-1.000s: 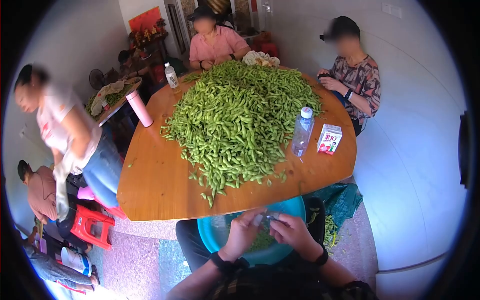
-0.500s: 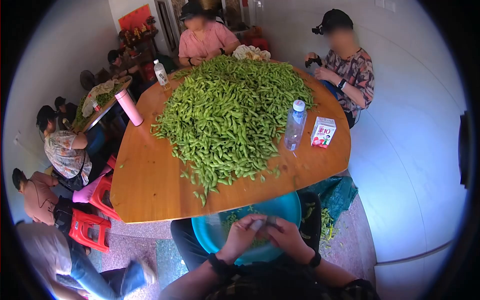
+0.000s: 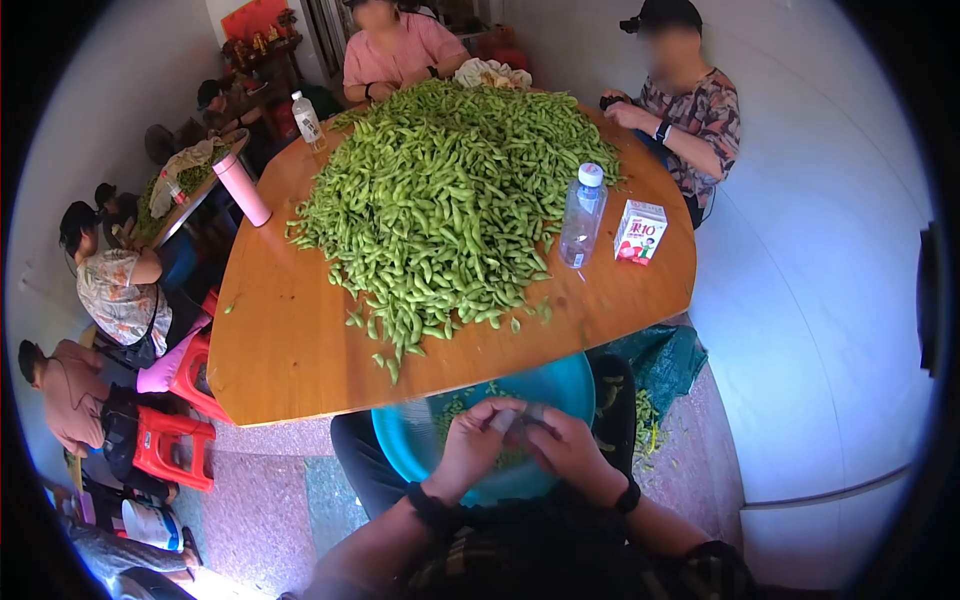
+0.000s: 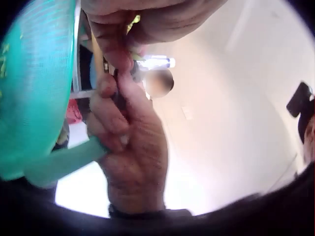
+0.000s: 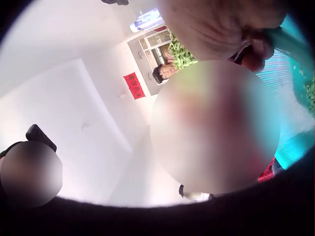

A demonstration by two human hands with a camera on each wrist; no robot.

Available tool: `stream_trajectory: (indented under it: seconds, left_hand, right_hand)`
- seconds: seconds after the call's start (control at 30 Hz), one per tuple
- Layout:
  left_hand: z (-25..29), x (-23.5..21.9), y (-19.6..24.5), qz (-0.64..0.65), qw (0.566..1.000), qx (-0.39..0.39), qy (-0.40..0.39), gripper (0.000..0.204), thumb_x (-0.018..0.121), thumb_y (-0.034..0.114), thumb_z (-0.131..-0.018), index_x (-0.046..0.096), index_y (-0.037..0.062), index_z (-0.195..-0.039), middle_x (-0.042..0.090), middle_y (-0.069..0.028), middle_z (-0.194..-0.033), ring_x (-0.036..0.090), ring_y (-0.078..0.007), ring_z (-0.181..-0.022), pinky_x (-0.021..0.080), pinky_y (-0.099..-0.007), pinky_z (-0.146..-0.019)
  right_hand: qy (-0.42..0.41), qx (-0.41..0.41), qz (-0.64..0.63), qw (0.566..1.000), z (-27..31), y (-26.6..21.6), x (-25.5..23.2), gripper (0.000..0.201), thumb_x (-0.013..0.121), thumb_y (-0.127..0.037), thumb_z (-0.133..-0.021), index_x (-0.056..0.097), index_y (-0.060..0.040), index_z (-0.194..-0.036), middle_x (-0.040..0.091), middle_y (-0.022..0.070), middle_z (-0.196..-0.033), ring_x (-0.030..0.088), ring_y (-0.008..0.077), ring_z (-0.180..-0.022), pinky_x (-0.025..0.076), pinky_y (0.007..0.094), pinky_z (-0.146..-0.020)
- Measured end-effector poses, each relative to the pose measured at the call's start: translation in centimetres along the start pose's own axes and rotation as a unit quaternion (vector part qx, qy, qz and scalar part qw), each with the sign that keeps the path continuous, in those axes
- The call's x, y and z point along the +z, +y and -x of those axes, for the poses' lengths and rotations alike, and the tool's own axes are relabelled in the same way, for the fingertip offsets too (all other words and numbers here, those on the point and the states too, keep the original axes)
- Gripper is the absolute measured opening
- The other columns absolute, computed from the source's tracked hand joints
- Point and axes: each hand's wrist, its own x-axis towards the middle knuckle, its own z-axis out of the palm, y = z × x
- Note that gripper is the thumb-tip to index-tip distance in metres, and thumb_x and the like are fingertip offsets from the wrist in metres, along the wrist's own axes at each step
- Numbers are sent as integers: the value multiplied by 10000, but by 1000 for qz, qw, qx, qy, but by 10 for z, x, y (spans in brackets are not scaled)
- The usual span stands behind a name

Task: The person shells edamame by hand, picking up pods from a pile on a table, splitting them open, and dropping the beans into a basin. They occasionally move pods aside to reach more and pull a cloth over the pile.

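Over a teal basin (image 3: 398, 470), my left hand (image 3: 478, 438) and right hand (image 3: 572, 450) meet fingertip to fingertip. In the left wrist view, thumb and finger of the left hand (image 4: 167, 22) pinch a small yellow-green edamame pod (image 4: 134, 22), largely hidden. The right hand (image 4: 138, 147) has curled fingers, its thumb and index touching the left fingertips. From under those fingers runs a pale teal strip (image 4: 64, 161), like a handle; I cannot tell its kind. In the right wrist view the strip (image 5: 291, 45) shows beside the right hand (image 5: 216, 29); a blur hides the left hand.
A large heap of edamame pods (image 3: 450, 210) covers much of the wooden table (image 3: 290, 340). On it stand a clear bottle (image 3: 583, 215), a drink carton (image 3: 640, 232), a pink flask (image 3: 242, 190) and another bottle (image 3: 306, 118). Red stools (image 3: 172, 445) and seated people are around.
The hands have drawn closer together over the basin. A walking person at the left has passed out of view. The head view has tilted down, so the table sits higher in it.
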Motion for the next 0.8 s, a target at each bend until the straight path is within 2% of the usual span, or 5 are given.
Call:
stream_trajectory:
  seconds: [0.37,0.53,0.67,0.77,0.8]
  left_hand:
    - [0,-2,-3,-16,999,31,-2,157,529,27,-986,653,28,-1083,635,-18,-889,579,-78,-691,502,-235,-664]
    - [2,-5,-4,17,999,-29,-3,155,524,33,-987,643,17,-1084,632,-19,-848,575,-86,-690,493,-236,-665]
    - [2,-7,-4,40,998,-57,-12,156,519,43,-992,627,12,-1101,617,-4,-814,570,-74,-700,486,-233,-663]
    - [2,-1,-2,-47,998,-41,-3,194,548,27,-962,607,5,-1145,624,-47,-826,607,-147,-708,501,-270,-677]
    - [1,1,1,-259,955,143,2,229,563,17,-940,598,-2,-1165,622,-84,-843,617,-205,-724,509,-293,-684]
  right_hand:
    - [-21,-12,-11,1000,0,-2,-1,116,523,-107,-983,574,-7,-1009,561,20,-710,515,72,-532,400,234,-480]
    - [-6,-12,-22,1000,0,2,5,119,537,-100,-971,590,-11,-1031,568,16,-737,520,75,-580,415,237,-517]
    - [39,-70,-1,997,-8,22,9,112,560,-79,-944,583,1,-1019,569,37,-738,518,100,-646,423,261,-581]
    - [91,-144,71,983,-11,24,12,99,566,-56,-927,569,12,-998,553,104,-727,514,142,-638,430,288,-597]
    - [126,-200,120,964,-13,24,14,90,567,-45,-920,561,17,-984,538,142,-723,508,166,-620,433,299,-595]
